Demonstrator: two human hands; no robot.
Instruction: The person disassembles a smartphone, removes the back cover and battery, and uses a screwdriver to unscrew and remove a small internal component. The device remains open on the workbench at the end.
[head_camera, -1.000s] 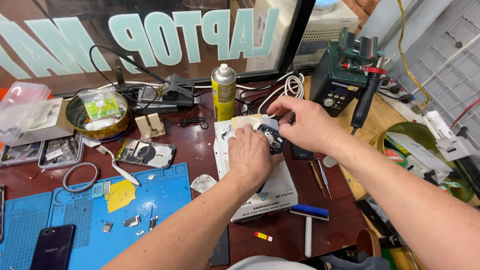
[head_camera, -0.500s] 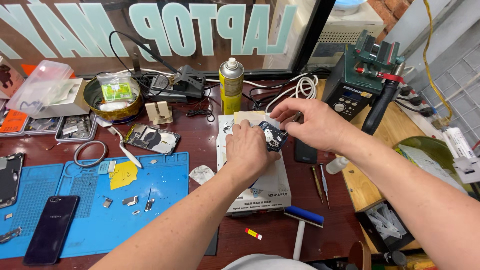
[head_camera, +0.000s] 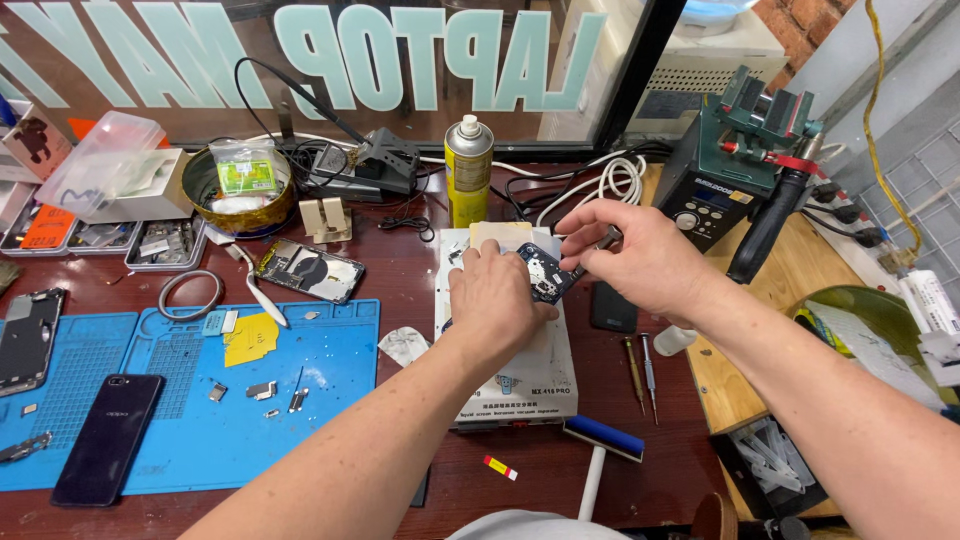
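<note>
While both hands grip a phone board (head_camera: 545, 272), a tin (head_camera: 200, 190) holds packets.

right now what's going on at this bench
A person is working on an opened phone that lies on a white heating plate machine in the middle of a cluttered repair bench. The left hand presses down on the phone, while the right hand holds a thin tool at its upper edge. A yellow spray can stands just behind, and a blue mat with small parts lies to the left.
</note>
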